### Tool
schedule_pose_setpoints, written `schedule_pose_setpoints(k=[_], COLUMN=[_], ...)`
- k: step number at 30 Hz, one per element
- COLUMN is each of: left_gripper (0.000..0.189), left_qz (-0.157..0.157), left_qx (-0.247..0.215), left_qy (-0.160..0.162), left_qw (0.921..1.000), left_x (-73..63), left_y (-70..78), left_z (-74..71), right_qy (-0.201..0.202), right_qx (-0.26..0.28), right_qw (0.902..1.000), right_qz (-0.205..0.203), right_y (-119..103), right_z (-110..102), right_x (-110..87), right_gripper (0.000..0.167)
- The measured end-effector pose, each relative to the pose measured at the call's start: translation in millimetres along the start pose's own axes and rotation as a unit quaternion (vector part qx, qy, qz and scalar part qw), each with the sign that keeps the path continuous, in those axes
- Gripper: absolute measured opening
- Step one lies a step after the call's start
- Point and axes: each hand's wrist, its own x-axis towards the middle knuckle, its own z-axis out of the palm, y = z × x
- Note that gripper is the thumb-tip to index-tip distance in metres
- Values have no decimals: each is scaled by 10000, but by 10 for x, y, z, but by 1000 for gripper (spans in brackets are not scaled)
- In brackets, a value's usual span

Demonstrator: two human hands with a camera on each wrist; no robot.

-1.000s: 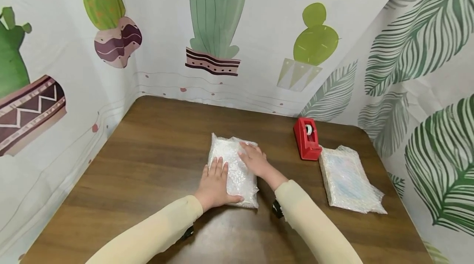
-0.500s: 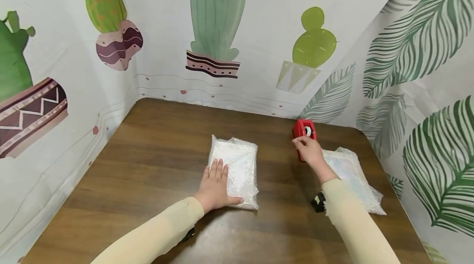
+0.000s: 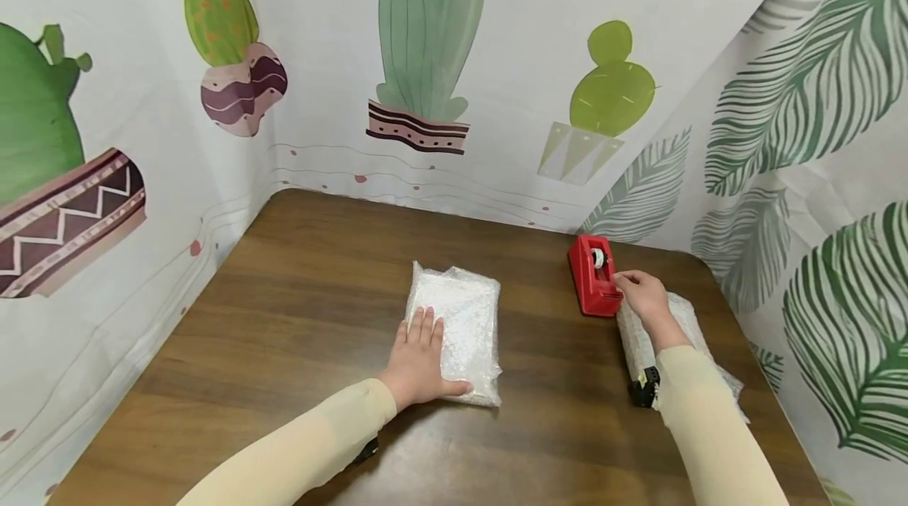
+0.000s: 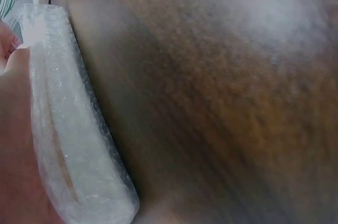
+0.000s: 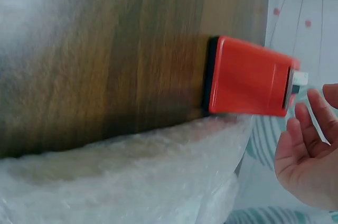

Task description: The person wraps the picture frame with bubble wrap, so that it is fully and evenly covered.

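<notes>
A flat package in bubble wrap (image 3: 464,317) lies on the brown table. My left hand (image 3: 417,360) rests on its lower left part, fingers spread and straight. In the left wrist view, the package's wrapped edge (image 4: 79,129) shows beside the hand. My right hand (image 3: 644,297) is at the front end of a red tape dispenser (image 3: 592,277). In the right wrist view, the right fingers (image 5: 301,145) are loosely bent close to the dispenser's cutting edge, where a small white piece sticks out. I see no tape between finger and thumb.
A second bubble-wrapped package (image 3: 634,340) lies at the right, partly under the right hand and forearm. The brown table (image 3: 305,285) meets printed cloth walls (image 3: 511,80) at the back and both sides.
My right hand has left the middle package and moved right to the tape dispenser, now at its front end. The left hand has stayed on the package.
</notes>
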Motion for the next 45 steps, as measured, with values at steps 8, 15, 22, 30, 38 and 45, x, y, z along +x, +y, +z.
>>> schedule_pose_setpoints(k=[8,15,22,30,38,45], left_gripper=[119,119,118,118,119,119], left_qz=[20,31,29,19,6,12], left_qx=[30,40,-9,-38,-57,-62], left_qy=[18,52,59,58,47,101], left_qw=[10000,10000,10000,10000,10000,9999], left_x=[0,10,4,-4,2,3], left_y=[11,7,2,4,-4,-2], left_z=[19,18,24,17,26,28], right_qy=[-819,-1077,-1026,-1194,-1338,-1248], right_qx=[209,223,785,1395,1367,1384], right_qw=[9949,9930,9902,9790,9781,9785], right_qz=[543,436,525,882,821,880], right_y=[197,234,238,199,162,151], right_z=[-58,-81,-15,-19,-42,-27], right_x=[73,73,110,138,143,142], right_gripper=[67,72,64,64,61,61])
